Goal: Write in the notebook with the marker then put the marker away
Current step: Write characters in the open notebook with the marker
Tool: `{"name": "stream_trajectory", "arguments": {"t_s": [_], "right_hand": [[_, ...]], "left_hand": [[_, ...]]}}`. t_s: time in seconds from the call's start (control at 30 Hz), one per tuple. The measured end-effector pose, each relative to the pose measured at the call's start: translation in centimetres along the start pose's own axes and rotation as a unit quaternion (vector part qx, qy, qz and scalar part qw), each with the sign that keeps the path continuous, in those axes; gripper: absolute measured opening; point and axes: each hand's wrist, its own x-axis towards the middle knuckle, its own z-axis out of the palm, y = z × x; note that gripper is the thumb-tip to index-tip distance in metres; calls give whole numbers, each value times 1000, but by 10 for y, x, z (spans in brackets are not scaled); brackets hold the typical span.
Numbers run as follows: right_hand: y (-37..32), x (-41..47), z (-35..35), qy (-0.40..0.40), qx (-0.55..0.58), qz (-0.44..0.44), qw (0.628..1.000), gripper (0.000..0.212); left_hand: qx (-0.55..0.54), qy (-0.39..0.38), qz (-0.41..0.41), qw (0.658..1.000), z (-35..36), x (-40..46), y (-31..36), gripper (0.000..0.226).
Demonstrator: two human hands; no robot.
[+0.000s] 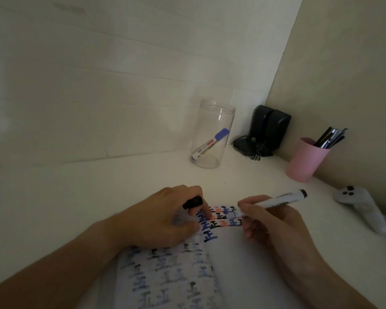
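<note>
Your right hand point(274, 221) gripped the marker point(276, 200) w/ tip on notebook point(210, 264); left hand point(165, 217) pinched black cap point(192, 202), steadying notebook.

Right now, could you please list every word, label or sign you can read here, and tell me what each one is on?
"正", repeated in blue, black and red rows: on the notebook page.
Fainter "正" marks: lower notebook page, blurred.
Label on the blue-capped marker in the clear jar: too small to read.
Print on the marker in the right hand: unreadable.
</note>
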Motion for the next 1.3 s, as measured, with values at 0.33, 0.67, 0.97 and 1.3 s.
{"name": "stream_trajectory", "arguments": {"t_s": [0.33,0.67,0.97,1.3], "right_hand": [[13,-3,-1,-34,-133,-66,988,10],[13,-5,0,-33,-166,-64,984,5],[14,-4,-1,-8,-185,-55,981,6],[11,-7,0,-24,-176,-66,982,10]], "left_hand": [[5,-8,38,999,0,5,-9,31],[-12,-2,41,999,-1,5,-4,35],[1,1,28,1000,1,6,-9,32],[-18,-4,25,1000,0,6,-5,30]]}}
